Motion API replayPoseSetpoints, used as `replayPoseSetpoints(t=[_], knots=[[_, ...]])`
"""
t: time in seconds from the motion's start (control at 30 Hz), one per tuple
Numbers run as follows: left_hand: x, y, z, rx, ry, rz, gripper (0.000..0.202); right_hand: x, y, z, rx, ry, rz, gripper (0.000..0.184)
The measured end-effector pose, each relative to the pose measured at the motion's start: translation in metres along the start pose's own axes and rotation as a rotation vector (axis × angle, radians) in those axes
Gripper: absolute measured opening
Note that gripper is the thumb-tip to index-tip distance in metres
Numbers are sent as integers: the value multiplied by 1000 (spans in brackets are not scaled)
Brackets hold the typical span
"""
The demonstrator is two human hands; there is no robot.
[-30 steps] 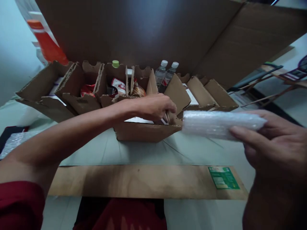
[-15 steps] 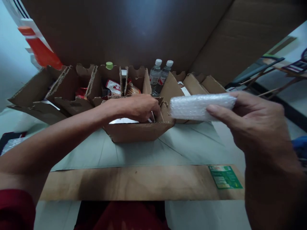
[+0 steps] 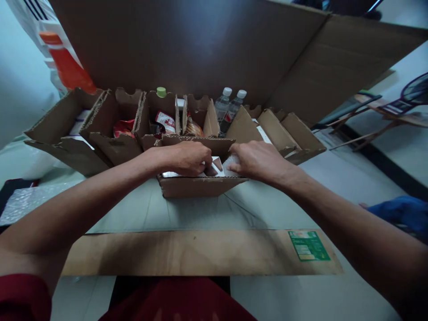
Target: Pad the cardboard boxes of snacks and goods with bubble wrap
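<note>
In the middle of the table stands a small cardboard box (image 3: pixel 197 187), open at the top. My left hand (image 3: pixel 190 158) reaches into it from the left, its fingers curled down at a white box (image 3: pixel 218 166) inside; whether they grip it is hidden. At the right end of the same cardboard box, my right hand (image 3: pixel 252 159) is closed on a bubble-wrapped package (image 3: pixel 230 164), lowered partly below the rim. Most of the package is covered by the fingers and the box wall.
Behind stands a row of cardboard bins (image 3: pixel 117 151) with packets and boxes. Two clear bottles (image 3: pixel 230 109) and an orange bottle (image 3: pixel 68 67) stand farther back. Bubble wrap (image 3: pixel 31 200) lies at left. A wooden board (image 3: pixel 200 254) with a green label (image 3: pixel 309 246) runs along the front.
My right hand has carried the bubble-wrapped package left and down into the right end of the cardboard box. My left hand stays inside the box. The view has shifted slightly.
</note>
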State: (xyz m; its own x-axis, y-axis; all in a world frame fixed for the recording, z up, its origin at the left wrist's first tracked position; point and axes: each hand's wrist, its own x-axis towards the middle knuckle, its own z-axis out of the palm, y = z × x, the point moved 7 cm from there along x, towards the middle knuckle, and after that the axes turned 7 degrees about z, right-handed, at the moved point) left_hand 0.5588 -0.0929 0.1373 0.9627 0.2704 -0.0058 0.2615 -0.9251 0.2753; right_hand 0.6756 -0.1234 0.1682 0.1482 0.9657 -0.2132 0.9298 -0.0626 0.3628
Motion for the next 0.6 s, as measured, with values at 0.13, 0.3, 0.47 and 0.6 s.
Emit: replayPoseSetpoints(t=[0.13, 0.3, 0.47, 0.6], knots=[[-2, -1, 0, -13, 13, -6, 36, 8, -8, 7, -1, -57, -27, 34], [-11, 7, -9, -71, 117, 23, 39, 20, -20, 12, 61, -15, -56, 15], [-71, 37, -34, -102, 668, 30, 28, 3, 0, 0, 173, 112, -62, 20], [-155, 41, -1, -136, 1116, -301, 25, -53, 60, 3, 409, 451, 28, 31]])
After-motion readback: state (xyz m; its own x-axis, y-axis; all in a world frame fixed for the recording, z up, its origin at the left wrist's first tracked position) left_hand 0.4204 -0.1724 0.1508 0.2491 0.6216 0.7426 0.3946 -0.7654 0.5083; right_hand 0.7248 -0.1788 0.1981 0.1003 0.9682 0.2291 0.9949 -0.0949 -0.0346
